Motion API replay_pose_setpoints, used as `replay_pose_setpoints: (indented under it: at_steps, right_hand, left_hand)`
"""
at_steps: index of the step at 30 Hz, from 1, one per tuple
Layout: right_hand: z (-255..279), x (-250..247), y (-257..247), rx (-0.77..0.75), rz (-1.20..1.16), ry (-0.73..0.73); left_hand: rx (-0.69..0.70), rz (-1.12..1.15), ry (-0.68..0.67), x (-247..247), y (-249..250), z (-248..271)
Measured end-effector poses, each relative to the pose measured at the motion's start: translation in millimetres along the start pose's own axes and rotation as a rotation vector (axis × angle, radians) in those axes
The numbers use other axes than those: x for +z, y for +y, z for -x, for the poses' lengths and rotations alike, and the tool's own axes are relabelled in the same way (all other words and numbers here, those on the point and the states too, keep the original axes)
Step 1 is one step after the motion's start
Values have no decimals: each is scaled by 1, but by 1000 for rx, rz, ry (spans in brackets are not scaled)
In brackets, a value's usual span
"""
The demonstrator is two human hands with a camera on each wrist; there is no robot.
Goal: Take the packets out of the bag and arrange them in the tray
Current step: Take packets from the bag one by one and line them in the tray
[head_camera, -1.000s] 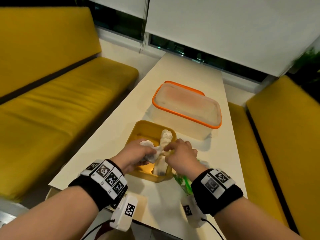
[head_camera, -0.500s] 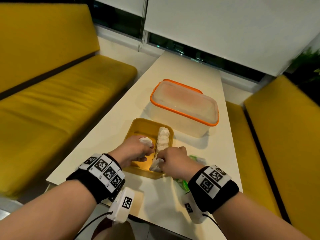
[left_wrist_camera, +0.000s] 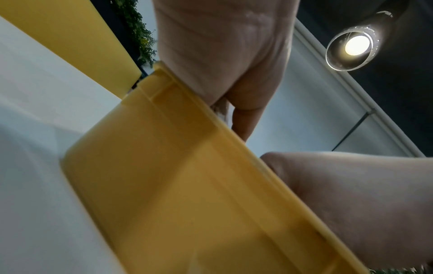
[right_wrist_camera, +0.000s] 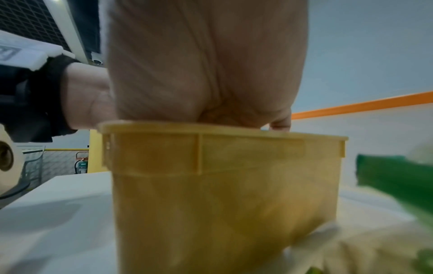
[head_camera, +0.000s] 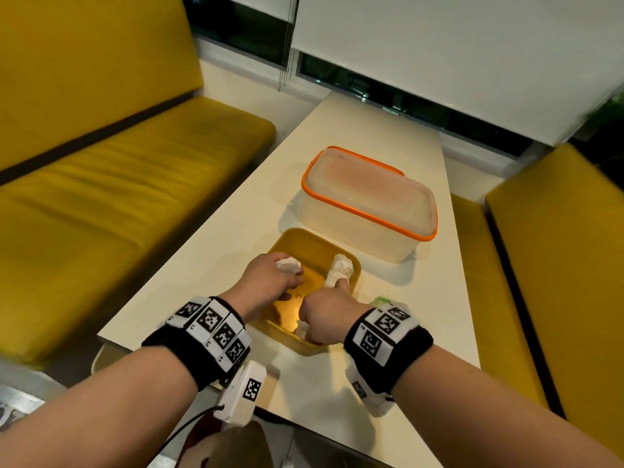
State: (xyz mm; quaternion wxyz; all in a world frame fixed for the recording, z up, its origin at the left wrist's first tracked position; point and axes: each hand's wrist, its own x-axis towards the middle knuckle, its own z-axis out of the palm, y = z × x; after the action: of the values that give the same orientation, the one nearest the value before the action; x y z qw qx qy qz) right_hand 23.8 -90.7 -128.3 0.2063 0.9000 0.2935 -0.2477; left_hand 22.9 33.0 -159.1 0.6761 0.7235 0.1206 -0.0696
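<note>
Just behind the yellow tray [head_camera: 351, 265] (left hand [head_camera: 266, 282] clutching a white packet [head_camera: 288, 264]), an orange-rimmed lidded container [head_camera: 368, 204].

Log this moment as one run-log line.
left hand: holds white packet | right hand: presses packet | yellow tray: both packets inside

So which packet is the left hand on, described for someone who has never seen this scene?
On the long white table a yellow tray sits just in front of the orange-rimmed clear box. The packet in the left hand is the crumpled white one at the tray's left side; the other white packet lies along the right wall.
</note>
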Motion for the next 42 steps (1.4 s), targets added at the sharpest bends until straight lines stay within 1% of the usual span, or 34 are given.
replay_pose_setpoints:
  at_steps: [3, 7, 10, 13, 16, 21, 25, 28, 29, 31, 33, 35, 36, 38, 42]
  right_hand:
    - [0, 4, 3, -41, -39, 54]
    - [-1, 8, 2, -36, -42, 35]
    - [-4, 12, 3, -2, -30, 61]
    - [-6, 16, 5, 63, -45, 96]
    - [-6, 18, 7, 123, -64, 97]
    - [-7, 19, 6, 143, -108, 140]
    - [-8, 18, 9, 166, -118, 164]
    - [-4, 10, 20, 185, -204, 155]
    - [0, 7, 26, 200, -242, 178]
    - [6, 2, 37, 237, -325, 295]
    - [12, 2, 43, 239, -536, 478]
    - [17, 2, 42, 184, -798, 599]
    - [18, 3, 41, 159, -868, 628]
    - [16, 4, 42, 175, -894, 660]
    - [15, 9, 48, 247, -885, 663]
  left_hand:
    - [-2, -24, 5, 1, 0, -1]
    - [-26, -47, 36, 3, -4, -4]
    - [-32, -66, 55, 4, -5, -6]
    - [-37, -54, 63, 3, -9, -7]
    - [-35, -42, 64, 6, -9, -5]
    - [-28, -14, 69, 10, -8, -6]
    - [-65, 0, 29, 14, -5, -5]
    - [-108, 55, -47, 13, 0, -4]
    - [-117, 72, -81, 12, 2, -3]
    - [-125, 86, -156, 12, 6, -2]
    - [-128, 85, -242, 16, 10, -1]
    - [-123, 66, -314, 23, 15, 0]
    - [-117, 57, -334, 27, 17, 1]
    - [-93, 36, -344, 33, 19, 1]
    - [-74, 53, -290, 36, 19, -2]
